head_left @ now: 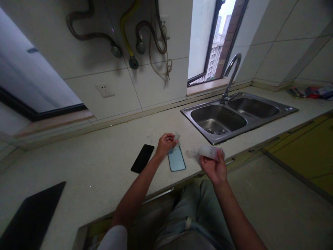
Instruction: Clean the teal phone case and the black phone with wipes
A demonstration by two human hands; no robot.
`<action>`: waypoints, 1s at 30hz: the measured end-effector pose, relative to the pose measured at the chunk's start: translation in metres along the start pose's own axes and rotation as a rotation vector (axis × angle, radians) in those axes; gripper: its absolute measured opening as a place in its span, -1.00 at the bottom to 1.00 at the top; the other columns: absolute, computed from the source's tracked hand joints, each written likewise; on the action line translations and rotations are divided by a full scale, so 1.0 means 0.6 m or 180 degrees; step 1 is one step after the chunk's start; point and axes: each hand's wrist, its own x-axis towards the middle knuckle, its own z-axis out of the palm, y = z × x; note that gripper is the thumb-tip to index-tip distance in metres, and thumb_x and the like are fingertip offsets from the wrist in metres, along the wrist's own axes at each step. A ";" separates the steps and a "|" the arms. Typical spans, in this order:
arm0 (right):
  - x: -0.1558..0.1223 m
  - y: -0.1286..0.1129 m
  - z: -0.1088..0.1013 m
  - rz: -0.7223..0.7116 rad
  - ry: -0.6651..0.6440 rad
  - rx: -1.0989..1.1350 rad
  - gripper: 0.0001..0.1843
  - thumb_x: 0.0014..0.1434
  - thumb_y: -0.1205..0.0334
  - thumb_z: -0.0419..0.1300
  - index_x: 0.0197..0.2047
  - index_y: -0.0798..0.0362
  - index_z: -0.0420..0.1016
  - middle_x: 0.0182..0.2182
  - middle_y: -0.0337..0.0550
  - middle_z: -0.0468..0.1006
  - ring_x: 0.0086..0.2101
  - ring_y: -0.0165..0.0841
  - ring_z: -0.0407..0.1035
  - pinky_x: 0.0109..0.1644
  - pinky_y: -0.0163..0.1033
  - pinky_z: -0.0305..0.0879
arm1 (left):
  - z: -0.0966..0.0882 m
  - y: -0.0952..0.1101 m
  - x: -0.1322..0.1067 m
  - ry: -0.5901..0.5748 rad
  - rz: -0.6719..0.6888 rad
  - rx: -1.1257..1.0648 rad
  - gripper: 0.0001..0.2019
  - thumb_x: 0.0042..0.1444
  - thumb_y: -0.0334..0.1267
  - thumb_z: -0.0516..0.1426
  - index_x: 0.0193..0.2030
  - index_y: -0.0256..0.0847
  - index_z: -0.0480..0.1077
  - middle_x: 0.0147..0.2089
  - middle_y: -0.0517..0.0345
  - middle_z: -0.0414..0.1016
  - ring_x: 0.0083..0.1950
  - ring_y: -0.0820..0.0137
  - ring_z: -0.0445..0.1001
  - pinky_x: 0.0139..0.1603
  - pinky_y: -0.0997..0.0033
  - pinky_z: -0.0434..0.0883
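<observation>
My left hand (164, 143) pinches a crumpled whitish tissue (177, 136) above the far end of a light blue phone case (177, 160). The case lies on the white counter (109, 152), its upper end partly covered by the hand and tissue. In my right hand (215, 169) is a translucent whitish bottle (208, 151), held on its side with a pinkish part near the fingers. A clear, crumpled-looking piece (191, 152) shows just left of the bottle; its kind is unclear. To the left of the case lies a black phone (143, 158), screen up.
A steel double sink (218, 119) with a curved faucet (232, 74) is set into the counter at right. A black flat panel (33, 211) lies at the left. Hoses (127, 34) hang on the tiled wall. Colourful items (312, 92) rest at the far right.
</observation>
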 end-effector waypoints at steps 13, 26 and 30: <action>0.005 0.007 0.000 -0.0111 0.0112 -0.0031 -0.70 0.01 0.18 0.44 -0.17 -0.11 0.52 -0.18 -0.25 0.67 -0.13 -0.24 0.56 -0.22 -0.10 0.56 | -0.016 -0.007 -0.020 -0.0078 -0.2117 -0.2111 -0.90 0.19 -0.37 0.14 -0.26 -0.35 0.47 -0.43 0.06 0.53 -0.42 0.39 0.54 -0.27 0.36 0.51; -0.001 0.008 0.002 -0.0177 0.0098 -0.0190 -0.74 0.04 0.17 0.43 -0.19 -0.09 0.51 -0.19 -0.25 0.67 -0.15 -0.26 0.56 -0.21 -0.13 0.55 | -0.039 -0.025 -0.012 -0.0328 -0.1355 -0.0819 -0.71 -0.12 -0.65 0.22 -0.22 -0.35 0.43 -0.19 -0.07 0.60 -0.21 0.35 0.61 0.04 0.29 0.49; -0.003 0.007 -0.003 -0.0140 0.0032 -0.0167 -0.74 0.06 0.16 0.42 -0.18 -0.09 0.52 -0.17 -0.24 0.67 -0.14 -0.27 0.55 -0.20 -0.14 0.55 | -0.054 -0.017 -0.004 -0.0312 -0.1386 -0.0781 -0.64 -0.16 -0.68 0.10 -0.20 -0.31 0.42 -0.16 -0.08 0.62 -0.11 0.28 0.62 0.07 0.22 0.50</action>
